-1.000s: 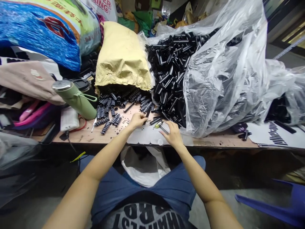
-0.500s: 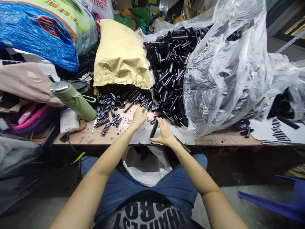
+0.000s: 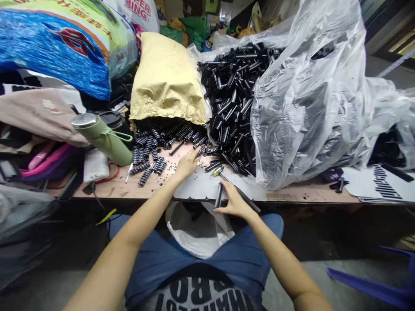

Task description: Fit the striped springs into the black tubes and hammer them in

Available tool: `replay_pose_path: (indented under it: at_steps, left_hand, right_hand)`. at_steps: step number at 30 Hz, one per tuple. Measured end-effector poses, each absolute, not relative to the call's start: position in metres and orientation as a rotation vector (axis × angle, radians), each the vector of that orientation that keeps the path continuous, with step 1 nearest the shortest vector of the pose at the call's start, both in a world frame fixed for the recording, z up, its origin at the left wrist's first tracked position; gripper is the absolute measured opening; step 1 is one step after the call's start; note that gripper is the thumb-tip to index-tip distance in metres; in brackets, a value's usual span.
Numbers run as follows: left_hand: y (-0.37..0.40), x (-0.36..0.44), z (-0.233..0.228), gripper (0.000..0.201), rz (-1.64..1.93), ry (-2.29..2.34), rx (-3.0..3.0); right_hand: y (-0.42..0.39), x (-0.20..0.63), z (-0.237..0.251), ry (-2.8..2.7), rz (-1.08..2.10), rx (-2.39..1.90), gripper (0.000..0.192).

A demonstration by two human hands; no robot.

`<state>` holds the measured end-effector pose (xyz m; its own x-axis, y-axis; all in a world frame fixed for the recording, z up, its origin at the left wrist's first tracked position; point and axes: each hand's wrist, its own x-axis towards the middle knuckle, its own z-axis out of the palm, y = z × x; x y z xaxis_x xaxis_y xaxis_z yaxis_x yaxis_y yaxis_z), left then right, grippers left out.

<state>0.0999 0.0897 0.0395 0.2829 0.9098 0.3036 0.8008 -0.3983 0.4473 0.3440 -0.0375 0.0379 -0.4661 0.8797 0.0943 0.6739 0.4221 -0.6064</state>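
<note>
my right hand (image 3: 236, 203) sits at the near edge of the counter (image 3: 292, 196), fingers (image 3: 223, 210) pinched closed around a short black tube (image 3: 218, 195). the tube stands nearly upright between my fingertips, its long axis running away from me and a little to the right, far end over the pale sheet (image 3: 201, 188) and near end down by my thumb. my right forearm comes up from the lower right, wrist bent inward. just beyond my right fingers lies a screwdriver (image 3: 236, 190), yellow-green end toward the heap of black tubes (image 3: 233, 103), shaft slanting back to the right past my knuckles. my left hand (image 3: 187, 166) is stretched further out, arm long and straight from the lower left, fingers loosely spread and tips resting on the counter among small dark bits; i cannot tell whether they hold anything. just ahead of those fingers lie striped springs (image 3: 147, 149) spilling from the tan paper sack (image 3: 167, 77). below my right fingers hangs a white bag (image 3: 194, 231).
</note>
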Motion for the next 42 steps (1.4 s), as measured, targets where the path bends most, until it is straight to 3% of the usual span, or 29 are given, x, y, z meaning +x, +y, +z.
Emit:
replay_pose_path:
  at_steps: [4,10,14,19,22,24,30,34,42]
  left_hand:
    - [0.025,0.080,0.021,0.044,0.623,1.772,2.408]
    - [0.010,0.065,0.010,0.032,1.343,1.489,1.736]
    - [0.029,0.077,0.020,0.030,1.519,1.328,1.430]
    - [0.030,0.106,0.021,0.045,1.064,1.481,2.117]
    - [0.023,0.113,0.015,0.035,0.671,1.575,2.472]
    - [0.022,0.112,0.014,0.030,0.681,1.550,2.450]
    - [0.018,0.106,0.046,0.038,1.260,1.180,1.475]
    - [0.004,0.115,0.074,0.049,1.276,0.951,0.990]
    - [-0.008,0.129,0.084,0.042,1.347,0.862,0.562]
  right_hand:
    - [-0.013,0.377,0.027,-2.217,0.579,-1.482,0.107]
    - [-0.004,0.374,0.034,-2.248,0.495,-1.542,0.105]
    - [-0.013,0.352,0.043,-2.225,0.536,-1.459,0.107]
    - [-0.016,0.326,0.039,-2.232,0.584,-1.427,0.114]
    - [-0.017,0.325,0.032,-2.178,0.560,-1.444,0.113]
    - [-0.019,0.330,0.033,-2.099,0.571,-1.438,0.113]
    - [-0.027,0.325,0.058,-1.973,0.804,-1.206,0.112]
    - [-0.023,0.303,0.076,-2.034,0.783,-0.970,0.113]
    - [-0.008,0.278,0.096,-2.135,0.694,-0.768,0.111]
